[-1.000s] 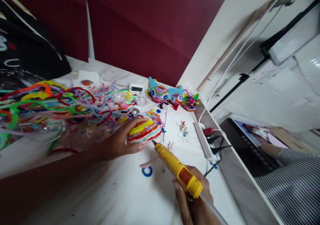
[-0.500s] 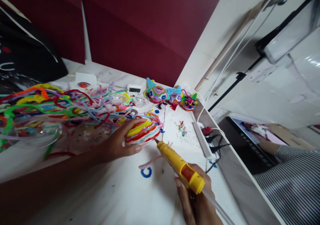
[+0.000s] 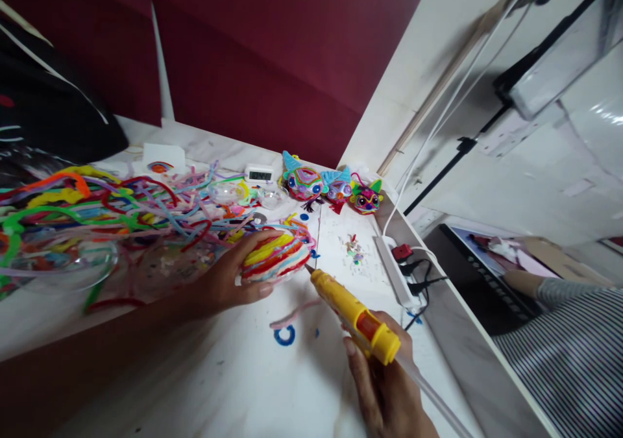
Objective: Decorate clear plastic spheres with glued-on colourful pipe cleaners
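Observation:
My left hand [image 3: 238, 272] is closed around a ball covered in pipe cleaners [image 3: 275, 256], striped yellow, red, pink, white and pale blue. Thumb and fingers grip its left side. In my right hand [image 3: 384, 376] is a yellow hot glue gun [image 3: 355, 315], a clear glue stick [image 3: 433, 396] trailing from its back end. The gun's nozzle points at the ball's lower right edge, with a small gap between them. On the table below lie a blue pipe-cleaner ring [image 3: 285, 335] and a pink pipe cleaner [image 3: 294, 315].
Loose pipe cleaners [image 3: 131, 207] heap on the left, with clear plastic half-shells [image 3: 92, 266]. Three decorated ornaments [image 3: 304, 182] and a digital clock [image 3: 259, 173] stand at the back. A power strip [image 3: 394, 269] with cables lines the right edge. Another person's striped sleeve [image 3: 574, 347] is beyond.
The glue gun's nozzle has drawn slightly up and right, off the ball's edge. My left hand still holds the ball, which has barely moved. The view has shifted a little.

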`<state>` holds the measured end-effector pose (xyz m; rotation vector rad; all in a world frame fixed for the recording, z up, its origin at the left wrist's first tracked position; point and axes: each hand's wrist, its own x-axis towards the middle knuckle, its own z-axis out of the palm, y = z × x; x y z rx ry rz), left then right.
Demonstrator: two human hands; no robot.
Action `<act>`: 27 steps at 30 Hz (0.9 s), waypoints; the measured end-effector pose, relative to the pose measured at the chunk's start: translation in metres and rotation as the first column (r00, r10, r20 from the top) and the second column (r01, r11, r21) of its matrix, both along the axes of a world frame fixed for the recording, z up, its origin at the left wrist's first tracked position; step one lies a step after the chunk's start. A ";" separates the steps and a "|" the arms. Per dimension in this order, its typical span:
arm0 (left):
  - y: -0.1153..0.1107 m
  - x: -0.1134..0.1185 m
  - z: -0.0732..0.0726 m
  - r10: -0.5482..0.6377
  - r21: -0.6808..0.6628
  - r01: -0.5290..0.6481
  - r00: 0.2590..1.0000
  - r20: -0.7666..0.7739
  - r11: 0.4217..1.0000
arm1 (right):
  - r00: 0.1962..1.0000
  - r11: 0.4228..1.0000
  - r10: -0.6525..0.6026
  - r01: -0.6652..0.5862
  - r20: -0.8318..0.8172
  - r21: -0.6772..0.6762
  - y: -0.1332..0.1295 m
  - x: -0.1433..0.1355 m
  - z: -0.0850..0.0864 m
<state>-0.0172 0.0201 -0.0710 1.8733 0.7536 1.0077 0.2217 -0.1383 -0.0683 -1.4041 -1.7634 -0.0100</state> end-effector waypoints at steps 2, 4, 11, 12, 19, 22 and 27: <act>-0.001 0.000 0.001 -0.001 -0.006 0.001 1.000 -0.020 1.000 | 1.000 1.000 0.000 0.000 0.001 0.013 0.000 -0.001 0.000; 0.000 0.000 0.002 0.004 -0.012 -0.005 0.999 -0.034 1.000 | 1.000 1.000 0.005 -0.005 0.003 0.025 0.000 -0.002 0.001; 0.002 0.001 -0.005 -0.014 0.007 0.014 1.000 -0.021 1.000 | 1.000 0.999 0.008 -0.008 0.004 0.041 -0.002 -0.007 -0.001; 0.002 0.001 -0.006 -0.018 0.007 0.018 1.000 -0.018 1.000 | 1.000 0.999 0.004 -0.005 0.005 0.043 -0.003 -0.008 -0.001; 0.005 -0.005 -0.013 -0.092 0.017 0.093 0.995 -0.045 0.995 | 1.000 1.000 -0.010 0.010 0.009 0.004 -0.006 -0.013 0.002; 0.007 -0.007 -0.015 -0.102 0.032 0.104 0.993 -0.056 0.994 | 1.000 1.000 0.005 -0.004 0.001 -0.004 -0.006 -0.014 0.002; 0.006 -0.006 -0.013 -0.091 0.030 0.092 0.995 -0.046 0.995 | 1.000 1.000 0.023 -0.023 -0.001 0.015 -0.003 -0.017 0.005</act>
